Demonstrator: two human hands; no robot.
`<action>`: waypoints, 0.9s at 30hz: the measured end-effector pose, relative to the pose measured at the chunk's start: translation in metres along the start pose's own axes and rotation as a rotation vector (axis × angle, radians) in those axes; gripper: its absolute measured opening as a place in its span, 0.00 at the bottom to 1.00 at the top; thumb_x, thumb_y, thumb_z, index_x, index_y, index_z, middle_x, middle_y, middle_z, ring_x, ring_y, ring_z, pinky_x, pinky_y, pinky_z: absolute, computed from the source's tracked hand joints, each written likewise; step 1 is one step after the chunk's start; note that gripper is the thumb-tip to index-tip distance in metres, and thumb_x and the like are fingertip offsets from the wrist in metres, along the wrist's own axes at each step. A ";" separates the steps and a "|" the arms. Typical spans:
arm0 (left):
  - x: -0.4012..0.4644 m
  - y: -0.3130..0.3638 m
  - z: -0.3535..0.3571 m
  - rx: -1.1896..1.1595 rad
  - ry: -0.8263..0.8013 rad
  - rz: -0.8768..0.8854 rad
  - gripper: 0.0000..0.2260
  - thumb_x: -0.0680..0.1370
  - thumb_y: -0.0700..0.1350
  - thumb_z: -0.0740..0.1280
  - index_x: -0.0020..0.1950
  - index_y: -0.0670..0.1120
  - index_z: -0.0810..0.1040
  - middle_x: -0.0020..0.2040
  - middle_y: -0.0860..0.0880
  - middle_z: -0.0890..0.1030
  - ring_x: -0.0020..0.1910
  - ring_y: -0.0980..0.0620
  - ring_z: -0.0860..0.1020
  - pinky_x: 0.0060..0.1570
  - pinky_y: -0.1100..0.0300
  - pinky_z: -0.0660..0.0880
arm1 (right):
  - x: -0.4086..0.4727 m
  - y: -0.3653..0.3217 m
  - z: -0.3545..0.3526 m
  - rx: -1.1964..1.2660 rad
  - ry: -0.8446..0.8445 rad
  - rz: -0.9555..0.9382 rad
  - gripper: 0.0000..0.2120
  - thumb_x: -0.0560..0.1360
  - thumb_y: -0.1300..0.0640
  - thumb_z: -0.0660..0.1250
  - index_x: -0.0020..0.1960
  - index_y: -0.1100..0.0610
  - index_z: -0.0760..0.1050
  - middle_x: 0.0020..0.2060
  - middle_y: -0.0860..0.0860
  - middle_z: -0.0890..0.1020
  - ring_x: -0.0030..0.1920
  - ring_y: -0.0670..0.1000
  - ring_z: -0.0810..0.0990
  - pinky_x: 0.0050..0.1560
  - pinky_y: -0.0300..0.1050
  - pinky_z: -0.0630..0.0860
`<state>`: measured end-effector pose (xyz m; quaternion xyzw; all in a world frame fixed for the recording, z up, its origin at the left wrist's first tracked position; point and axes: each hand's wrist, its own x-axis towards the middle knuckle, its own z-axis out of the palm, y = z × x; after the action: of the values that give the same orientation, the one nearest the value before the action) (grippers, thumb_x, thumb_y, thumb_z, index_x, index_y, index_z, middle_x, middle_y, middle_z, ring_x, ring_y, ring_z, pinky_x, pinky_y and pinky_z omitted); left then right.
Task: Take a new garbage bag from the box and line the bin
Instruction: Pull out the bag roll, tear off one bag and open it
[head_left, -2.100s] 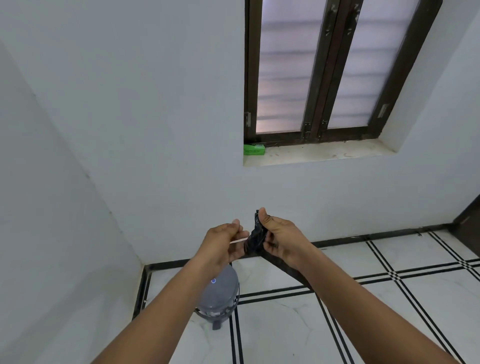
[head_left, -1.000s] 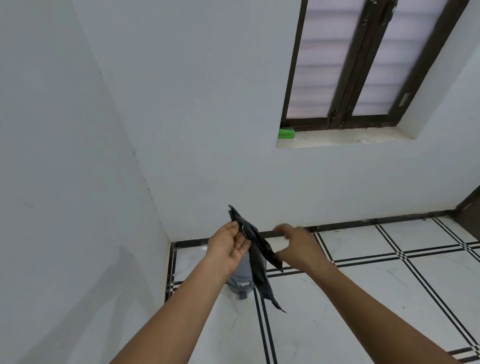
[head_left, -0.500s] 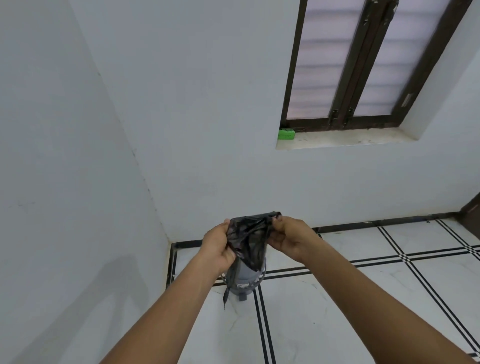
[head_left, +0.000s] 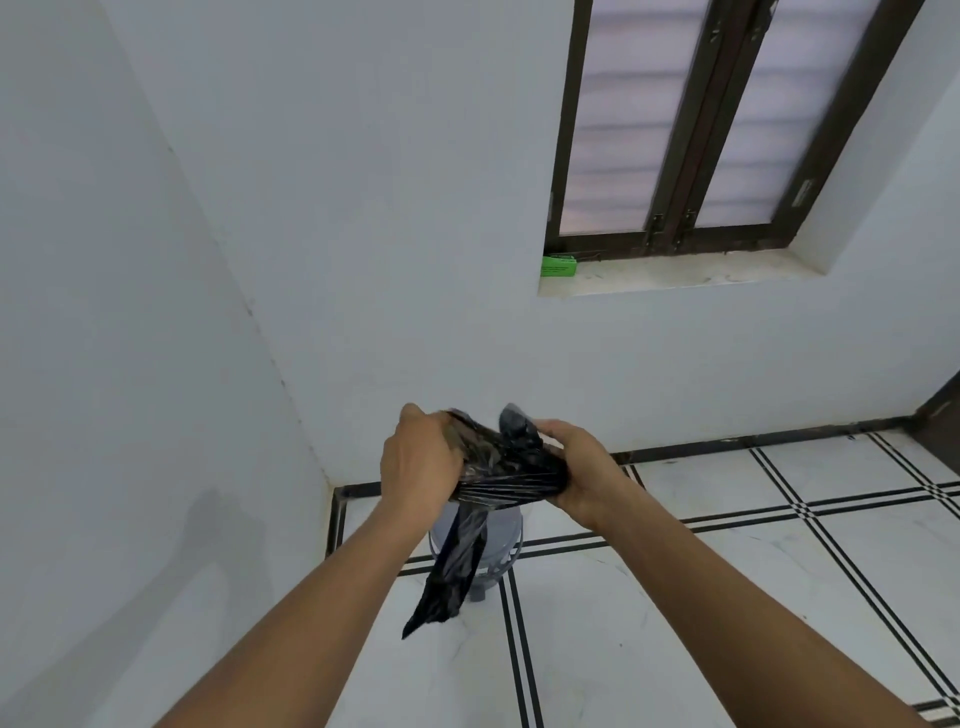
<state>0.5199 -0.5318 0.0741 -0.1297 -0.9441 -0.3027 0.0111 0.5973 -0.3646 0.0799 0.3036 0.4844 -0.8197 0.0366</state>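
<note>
Head view: left hand (head_left: 415, 462) and right hand (head_left: 582, 467) fingers clench a crumpled black garbage bag (head_left: 498, 467) above the grey bin (head_left: 498, 540) in the floor's (head_left: 675, 597) corner; green box (head_left: 558, 266) on the windowsill (head_left: 701, 273).

Black glossy garbage bag (head_left: 498, 467); grey bin (head_left: 493, 540); green box (head_left: 558, 266); white floor (head_left: 727, 545), black double-line grid.

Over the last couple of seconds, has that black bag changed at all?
Yes. The black bag was a small folded wad between both hands; now it is stretched between them, with a tail hanging down in front of the grey bin.
</note>
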 end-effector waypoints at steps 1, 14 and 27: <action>0.001 0.002 -0.001 0.036 0.001 -0.018 0.12 0.81 0.44 0.61 0.62 0.43 0.77 0.53 0.46 0.70 0.42 0.45 0.74 0.42 0.54 0.71 | -0.001 -0.002 -0.005 -0.051 -0.066 -0.019 0.07 0.79 0.56 0.66 0.52 0.58 0.80 0.49 0.59 0.85 0.47 0.58 0.84 0.54 0.54 0.80; 0.012 -0.022 0.004 0.256 0.025 -0.113 0.08 0.73 0.50 0.70 0.43 0.45 0.77 0.44 0.47 0.81 0.43 0.45 0.79 0.39 0.53 0.79 | 0.019 -0.005 -0.030 -1.256 0.283 -0.375 0.22 0.74 0.67 0.57 0.63 0.56 0.78 0.57 0.57 0.81 0.52 0.58 0.80 0.52 0.48 0.79; 0.007 -0.016 0.019 0.065 -0.430 0.310 0.25 0.69 0.33 0.64 0.55 0.60 0.85 0.50 0.54 0.74 0.50 0.54 0.76 0.50 0.55 0.78 | 0.026 -0.008 -0.050 -0.363 0.374 -0.205 0.24 0.56 0.47 0.80 0.50 0.54 0.82 0.45 0.53 0.87 0.47 0.56 0.86 0.51 0.54 0.84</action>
<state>0.5104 -0.5315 0.0505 -0.3336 -0.9029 -0.2324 -0.1393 0.5961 -0.3131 0.0549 0.3874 0.6498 -0.6487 -0.0827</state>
